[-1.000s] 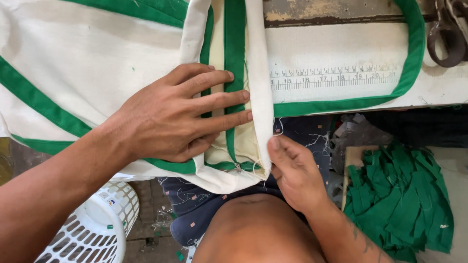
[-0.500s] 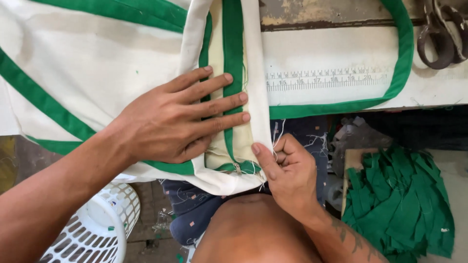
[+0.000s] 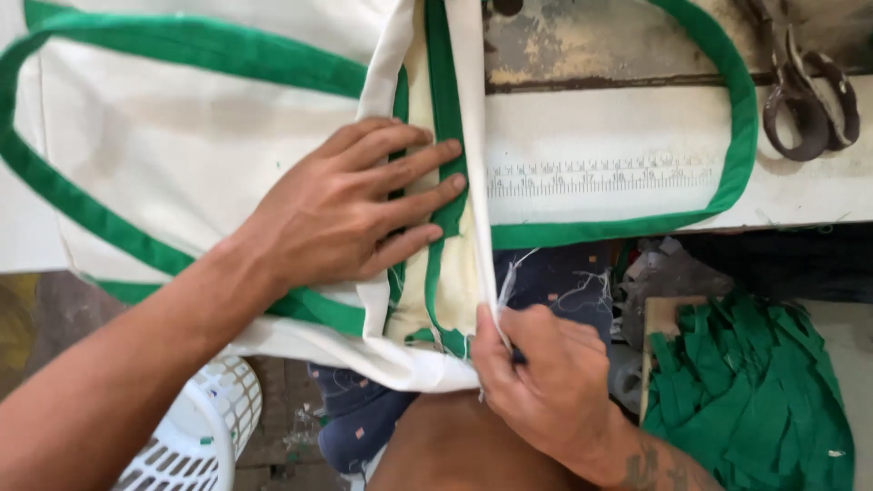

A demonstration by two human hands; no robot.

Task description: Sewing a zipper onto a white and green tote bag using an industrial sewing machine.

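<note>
Fingers of the right hand (image 3: 546,382) pinch the bottom edge of the white cloth (image 3: 182,164) just off the table edge, near the loose threads (image 3: 509,277). It should pull gently and straight, I think, so the fold stays neat. Further up, the left hand (image 3: 350,209) lies flat and open, pressing the green strip (image 3: 446,118) down; firm pressing should stop slipping. Far off, scissors (image 3: 805,100) rest on the table (image 3: 591,45).
</note>
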